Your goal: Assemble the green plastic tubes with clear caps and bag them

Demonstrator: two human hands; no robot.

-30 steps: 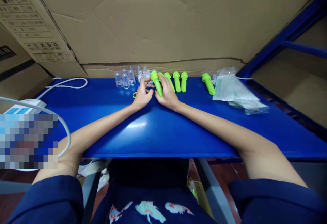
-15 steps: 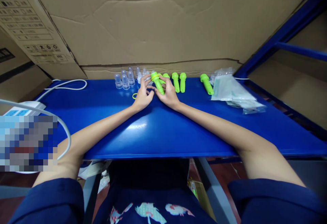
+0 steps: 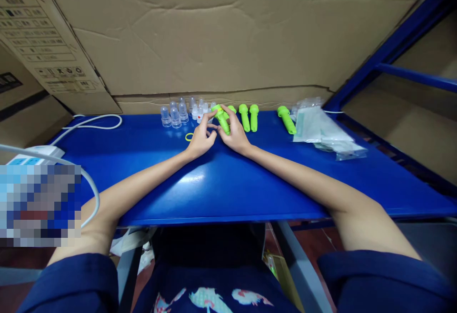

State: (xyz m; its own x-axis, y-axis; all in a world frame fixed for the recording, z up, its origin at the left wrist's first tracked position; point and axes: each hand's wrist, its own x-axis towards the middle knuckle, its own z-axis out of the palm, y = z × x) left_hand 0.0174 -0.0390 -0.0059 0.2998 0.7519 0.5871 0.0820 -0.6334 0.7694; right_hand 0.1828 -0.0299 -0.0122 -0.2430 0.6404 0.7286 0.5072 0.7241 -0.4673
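Note:
A lime-green, flashlight-shaped piece (image 3: 223, 123) slants between my two hands above the blue table, with a yellow band around its wide head. My right hand (image 3: 236, 137) is closed around its body, with the index finger up at the head. My left hand (image 3: 202, 141) pinches the head's left side with its fingertips; its lower fingers are bent near the piece. Beside my left hand, a small yellow ring (image 3: 189, 137) lies on the table. More green flashlight-shaped pieces (image 3: 244, 118) rest behind and right of my right hand, some partly hidden by it.
Several clear plastic caps (image 3: 174, 117) and small whitish parts (image 3: 200, 113) stand at the back, left of centre. One green piece (image 3: 287, 120) lies by clear plastic bags (image 3: 323, 130) at right. A white power strip (image 3: 35, 153) and its cable are at left; cardboard (image 3: 232, 42) walls the back.
My right index finger has come up against the head of the green piece, and my left fingertips have shifted on it. The view has tilted slightly.

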